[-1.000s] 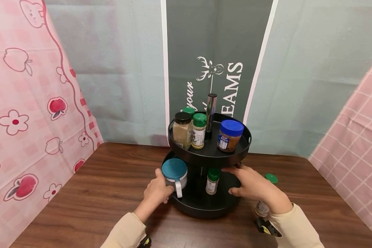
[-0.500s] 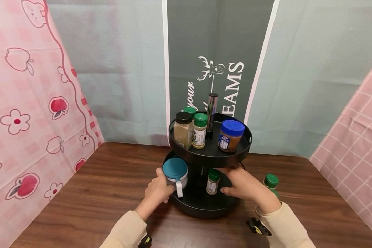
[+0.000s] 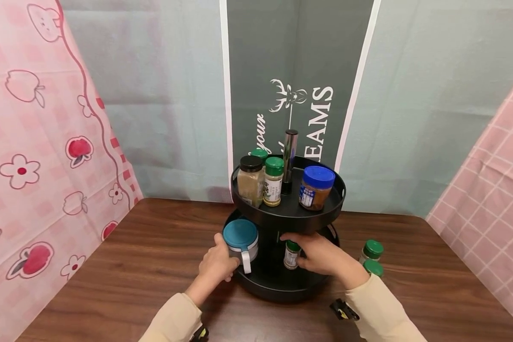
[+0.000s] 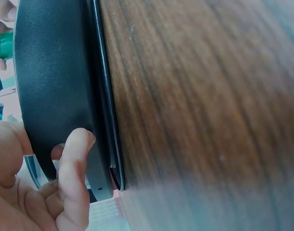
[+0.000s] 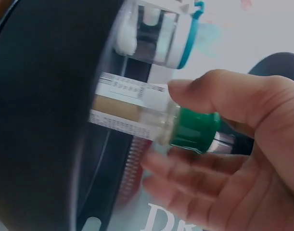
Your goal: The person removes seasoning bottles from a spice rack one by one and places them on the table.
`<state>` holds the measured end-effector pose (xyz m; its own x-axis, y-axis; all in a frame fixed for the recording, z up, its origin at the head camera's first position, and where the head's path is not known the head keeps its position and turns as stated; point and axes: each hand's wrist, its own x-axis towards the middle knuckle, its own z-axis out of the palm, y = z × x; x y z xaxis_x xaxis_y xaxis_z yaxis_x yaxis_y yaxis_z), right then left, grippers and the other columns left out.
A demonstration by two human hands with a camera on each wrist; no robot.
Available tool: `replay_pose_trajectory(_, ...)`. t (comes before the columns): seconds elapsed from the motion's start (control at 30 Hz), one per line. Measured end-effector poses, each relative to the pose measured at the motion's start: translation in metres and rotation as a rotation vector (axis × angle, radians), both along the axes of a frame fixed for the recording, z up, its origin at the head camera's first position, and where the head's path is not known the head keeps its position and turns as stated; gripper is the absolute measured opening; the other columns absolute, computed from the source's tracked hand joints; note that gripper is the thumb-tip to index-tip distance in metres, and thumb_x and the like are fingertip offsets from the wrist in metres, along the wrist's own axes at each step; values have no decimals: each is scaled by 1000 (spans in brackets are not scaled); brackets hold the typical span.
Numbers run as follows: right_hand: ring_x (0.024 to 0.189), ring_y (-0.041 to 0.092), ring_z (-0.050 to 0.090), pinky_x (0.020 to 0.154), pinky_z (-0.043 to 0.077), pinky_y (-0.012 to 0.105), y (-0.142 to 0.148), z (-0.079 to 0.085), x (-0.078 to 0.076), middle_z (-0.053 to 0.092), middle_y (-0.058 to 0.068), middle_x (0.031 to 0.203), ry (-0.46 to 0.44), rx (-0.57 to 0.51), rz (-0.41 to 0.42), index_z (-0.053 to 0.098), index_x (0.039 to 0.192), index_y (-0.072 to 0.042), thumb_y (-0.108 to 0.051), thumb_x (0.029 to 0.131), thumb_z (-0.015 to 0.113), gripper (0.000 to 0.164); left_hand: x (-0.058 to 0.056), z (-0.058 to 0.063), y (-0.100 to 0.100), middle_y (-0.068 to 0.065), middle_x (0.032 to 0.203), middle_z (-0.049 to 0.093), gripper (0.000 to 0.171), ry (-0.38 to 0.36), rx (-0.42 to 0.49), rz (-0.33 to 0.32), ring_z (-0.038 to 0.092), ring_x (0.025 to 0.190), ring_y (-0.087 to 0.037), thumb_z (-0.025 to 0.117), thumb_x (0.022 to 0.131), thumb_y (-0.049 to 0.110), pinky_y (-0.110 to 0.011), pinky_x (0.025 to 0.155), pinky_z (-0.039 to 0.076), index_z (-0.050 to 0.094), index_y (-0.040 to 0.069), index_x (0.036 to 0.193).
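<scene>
My left hand [image 3: 218,259] grips the rim of a black two-tier turntable rack [image 3: 282,293] at the lower tray. In the left wrist view, its fingers curl through the slot in the tray wall [image 4: 60,62]. Beside it on this tray stands a clear container with a teal lid [image 3: 241,233] and white handle. My right hand [image 3: 320,254] reaches between the tiers around a small green-capped spice jar [image 3: 291,259], upright on the lower tray. In the right wrist view, the thumb lies at the jar's neck [image 5: 161,125]; the fingers extend along its other side, apparently slightly apart from it.
The upper tray [image 3: 290,221] overhangs my right hand. It carries a black-lidded jar [image 3: 250,183], green-capped spice jars [image 3: 273,183] and a blue-lidded jar [image 3: 318,187] around a metal post [image 3: 289,154]. Two more green-capped jars [image 3: 373,249] stand on the wooden table [image 3: 175,237] at right.
My right hand has moved left, deeper between the tiers, until its fingers and thumb surround the spice jar. The left hand keeps its place on the lower tray's rim.
</scene>
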<state>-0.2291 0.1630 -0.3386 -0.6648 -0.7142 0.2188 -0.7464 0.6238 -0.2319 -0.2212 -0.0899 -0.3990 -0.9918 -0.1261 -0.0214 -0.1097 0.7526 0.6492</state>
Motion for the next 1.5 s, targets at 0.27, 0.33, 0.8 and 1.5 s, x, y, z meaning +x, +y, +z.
replay_pose_trajectory(0.27,69,14,46,60,46,35,-6,-4,-3,50,3,84,52,-28,50,51,91,-13,7,69,63,32,-1,1,0,-3,44,53,55,-7,-6,4,50,38,-16,63,70,17,-38,46,40,30,2,113)
replay_pose_trajectory(0.33,69,15,46,60,46,35,-6,-4,-3,50,3,83,55,-23,52,51,91,-13,7,69,63,32,0,2,0,-3,44,54,55,-12,-6,5,51,38,-16,63,71,17,-38,46,40,30,2,113)
replay_pose_trajectory(0.8,70,14,48,61,47,36,-5,-3,-4,52,2,86,49,-5,39,52,93,-13,6,71,63,31,-1,2,0,-4,46,54,53,-11,-3,-4,51,38,-15,63,72,18,-37,46,40,30,3,111)
replay_pose_trajectory(1.5,93,21,55,75,50,45,5,21,5,60,10,105,112,-48,7,61,107,-6,3,72,65,36,-1,-1,-2,-3,45,53,52,3,-9,-2,50,37,-14,63,72,19,-38,48,41,31,3,109)
